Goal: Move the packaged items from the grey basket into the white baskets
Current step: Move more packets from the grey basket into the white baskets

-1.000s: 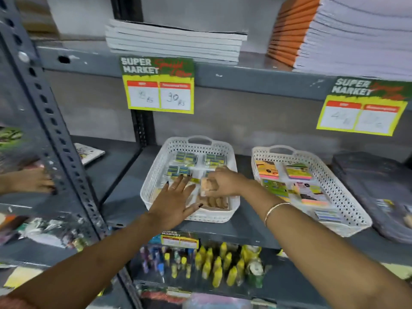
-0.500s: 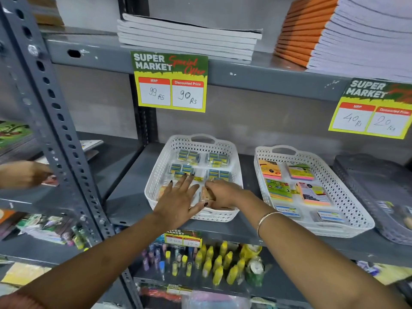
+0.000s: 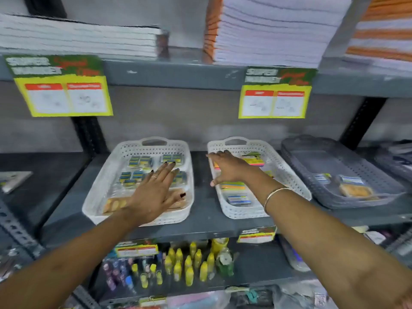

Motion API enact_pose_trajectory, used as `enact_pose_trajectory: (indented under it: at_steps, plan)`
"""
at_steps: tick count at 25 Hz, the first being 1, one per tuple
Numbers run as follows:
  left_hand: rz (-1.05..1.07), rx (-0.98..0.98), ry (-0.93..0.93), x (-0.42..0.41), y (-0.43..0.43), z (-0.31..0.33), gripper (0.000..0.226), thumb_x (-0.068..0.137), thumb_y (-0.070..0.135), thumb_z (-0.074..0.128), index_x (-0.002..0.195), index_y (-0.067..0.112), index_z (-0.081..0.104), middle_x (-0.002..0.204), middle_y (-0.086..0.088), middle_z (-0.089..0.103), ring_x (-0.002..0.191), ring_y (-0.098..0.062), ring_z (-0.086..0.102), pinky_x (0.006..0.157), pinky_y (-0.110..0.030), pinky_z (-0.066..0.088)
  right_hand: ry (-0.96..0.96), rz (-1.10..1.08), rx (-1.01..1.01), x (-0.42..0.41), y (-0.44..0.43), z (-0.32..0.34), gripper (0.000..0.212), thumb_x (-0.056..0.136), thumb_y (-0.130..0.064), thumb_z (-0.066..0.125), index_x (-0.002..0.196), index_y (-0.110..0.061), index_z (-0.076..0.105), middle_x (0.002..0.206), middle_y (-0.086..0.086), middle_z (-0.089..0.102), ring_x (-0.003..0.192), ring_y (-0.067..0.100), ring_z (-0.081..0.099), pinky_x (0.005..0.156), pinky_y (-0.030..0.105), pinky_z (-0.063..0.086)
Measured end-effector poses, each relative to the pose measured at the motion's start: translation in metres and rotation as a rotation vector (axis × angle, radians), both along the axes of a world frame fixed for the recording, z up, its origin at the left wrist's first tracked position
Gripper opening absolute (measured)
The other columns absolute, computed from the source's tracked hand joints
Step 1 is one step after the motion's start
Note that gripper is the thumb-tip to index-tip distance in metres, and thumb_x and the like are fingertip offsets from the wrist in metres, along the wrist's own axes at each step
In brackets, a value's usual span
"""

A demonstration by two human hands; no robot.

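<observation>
Two white baskets stand side by side on the grey shelf. The left white basket (image 3: 100,188) holds blue-and-yellow packs and tan packs; my left hand (image 3: 153,192) lies flat over its front half, fingers spread, holding nothing. The right white basket (image 3: 289,175) holds colourful sticky-note packs; my right hand (image 3: 229,167) hovers over its left rim, fingers apart and empty. The grey basket (image 3: 312,157) sits further right with a tan packaged item (image 3: 355,190) and two small blue-labelled packs in it.
Price signs (image 3: 64,97) hang from the upper shelf edge, which carries stacks of notebooks (image 3: 267,30). Yellow glue bottles (image 3: 189,266) and pens fill the shelf below. A black upright (image 3: 363,121) stands behind the grey basket. More dark trays lie at the far right.
My right hand has left the left white basket and moved right, over the right white basket's rim. The view has shifted right and blurred. My left hand stays on the left basket.
</observation>
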State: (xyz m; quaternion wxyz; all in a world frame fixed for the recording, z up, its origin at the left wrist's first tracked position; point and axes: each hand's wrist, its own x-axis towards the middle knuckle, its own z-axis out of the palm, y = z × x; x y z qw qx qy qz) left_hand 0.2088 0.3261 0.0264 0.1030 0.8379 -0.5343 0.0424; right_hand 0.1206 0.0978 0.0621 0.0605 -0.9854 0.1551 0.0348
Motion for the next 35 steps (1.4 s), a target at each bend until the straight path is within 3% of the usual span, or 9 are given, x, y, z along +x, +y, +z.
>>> enact_pose_trajectory:
  at_steps: [5, 9, 15, 20, 25, 31, 33, 35]
  plan:
    - [-0.182, -0.043, 0.003, -0.067, -0.106, 0.001, 0.106, 0.072, 0.081, -0.006, 0.143, 0.01, 0.027, 0.155, -0.011, 0.021, 0.143, -0.026, 0.018, 0.115, -0.048, 0.021, 0.009, -0.14, 0.008, -0.085, -0.107, 0.002, 0.085, 0.082, -0.035, 0.068, 0.149, -0.012, 0.02, 0.151, 0.018, 0.03, 0.141, 0.033, 0.025, 0.113, 0.04, 0.029]
    - [-0.339, 0.015, -0.027, -0.138, -0.204, -0.007, 0.11, 0.065, 0.082, -0.012, 0.146, 0.014, 0.019, 0.158, -0.007, 0.01, 0.145, -0.023, 0.008, 0.116, -0.042, 0.01, 0.033, -0.28, -0.009, -0.158, -0.204, -0.012, 0.078, 0.086, -0.034, 0.063, 0.148, -0.008, 0.023, 0.154, 0.018, 0.029, 0.141, 0.031, 0.03, 0.116, 0.04, 0.029]
    - [-0.489, 0.229, -0.099, -0.18, -0.289, -0.026, 0.08, 0.086, 0.063, 0.04, 0.147, 0.017, 0.015, 0.159, -0.007, 0.007, 0.145, -0.018, 0.001, 0.117, -0.035, 0.003, 0.217, -0.423, -0.065, -0.241, -0.291, -0.036, 0.05, 0.087, -0.018, 0.056, 0.133, -0.005, 0.042, 0.136, 0.021, 0.047, 0.127, 0.035, 0.045, 0.104, 0.041, 0.042]
    - [-0.49, 0.245, -0.113, -0.184, -0.299, -0.035, 0.083, 0.082, 0.058, 0.054, 0.146, 0.019, 0.018, 0.158, -0.009, 0.008, 0.145, -0.02, 0.003, 0.117, -0.037, 0.009, 0.331, -0.295, -0.183, -0.258, -0.314, -0.049, 0.06, 0.089, -0.015, 0.055, 0.145, -0.023, 0.033, 0.139, 0.02, 0.039, 0.13, 0.036, 0.043, 0.106, 0.042, 0.043]
    - [-0.464, 0.246, -0.114, -0.186, -0.299, -0.037, 0.081, 0.082, 0.056, 0.055, 0.144, 0.018, 0.022, 0.158, -0.011, 0.011, 0.145, -0.021, 0.003, 0.116, -0.039, 0.011, 0.392, -0.316, -0.281, -0.249, -0.31, -0.051, 0.056, 0.088, -0.009, 0.053, 0.141, -0.01, 0.036, 0.145, 0.017, 0.033, 0.136, 0.032, 0.033, 0.108, 0.047, 0.042]
    - [-0.449, 0.241, -0.127, -0.186, -0.299, -0.039, 0.082, 0.082, 0.057, 0.054, 0.144, 0.016, 0.022, 0.158, -0.011, 0.011, 0.145, -0.021, 0.002, 0.116, -0.041, 0.01, 0.305, -0.293, -0.148, -0.23, -0.289, -0.044, 0.059, 0.076, -0.023, 0.071, 0.127, -0.006, 0.049, 0.127, 0.016, 0.052, 0.117, 0.031, 0.053, 0.094, 0.037, 0.048]
    - [-0.446, 0.245, -0.133, -0.186, -0.299, -0.039, 0.082, 0.081, 0.058, 0.054, 0.144, 0.016, 0.022, 0.158, -0.011, 0.011, 0.145, -0.021, 0.003, 0.116, -0.041, 0.009, 0.317, -0.347, -0.101, -0.228, -0.286, -0.05, 0.066, 0.081, -0.017, 0.066, 0.14, -0.01, 0.038, 0.132, 0.017, 0.055, 0.117, 0.032, 0.056, 0.093, 0.035, 0.048]
    - [-0.447, 0.246, -0.14, -0.186, -0.299, -0.04, 0.082, 0.082, 0.058, 0.054, 0.144, 0.016, 0.021, 0.158, -0.01, 0.009, 0.145, -0.021, 0.002, 0.116, -0.042, 0.008, 0.359, -0.351, -0.096, -0.231, -0.288, -0.053, 0.059, 0.089, -0.02, 0.056, 0.144, -0.014, 0.034, 0.136, 0.016, 0.054, 0.121, 0.032, 0.055, 0.099, 0.035, 0.045]
